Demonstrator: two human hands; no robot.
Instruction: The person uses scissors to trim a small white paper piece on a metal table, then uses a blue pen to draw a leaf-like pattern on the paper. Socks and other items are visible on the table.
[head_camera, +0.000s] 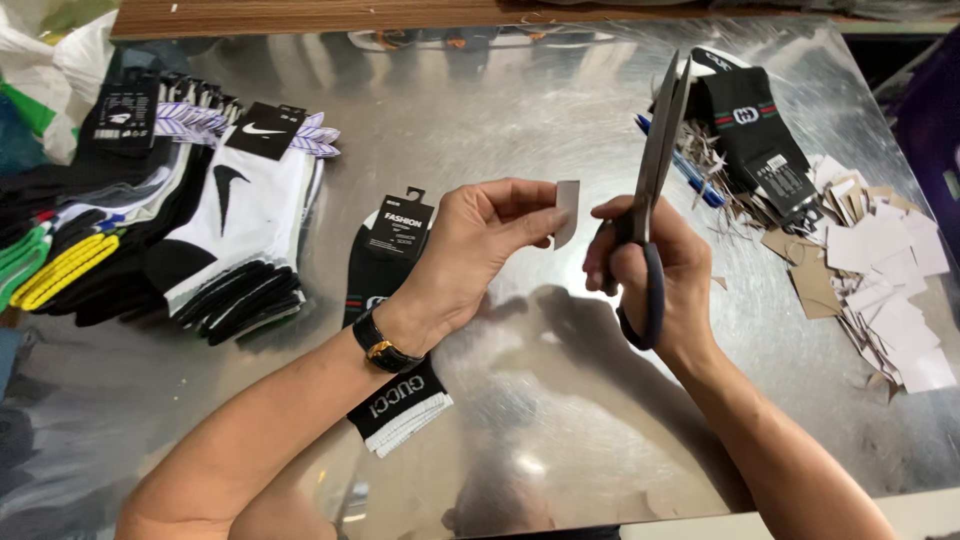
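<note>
My left hand (480, 240) pinches a small white card piece (567, 212) between thumb and fingers, held up over the shiny metal table (480, 100). My right hand (650, 265) grips the dark handles of a pair of scissors (660, 140), blades closed and pointing up and away, just right of the card piece. Under my left wrist lies a black pair of socks with a white cuff and a black hang tag (385, 300). A dark watch with a gold case sits on my left wrist.
Stacks of tagged black, white and coloured socks (170, 220) fill the left side. At the right lie a black striped sock pair (755, 130), a blue pen (690, 170) and a heap of cut card scraps (870, 270). A wooden edge runs along the far side.
</note>
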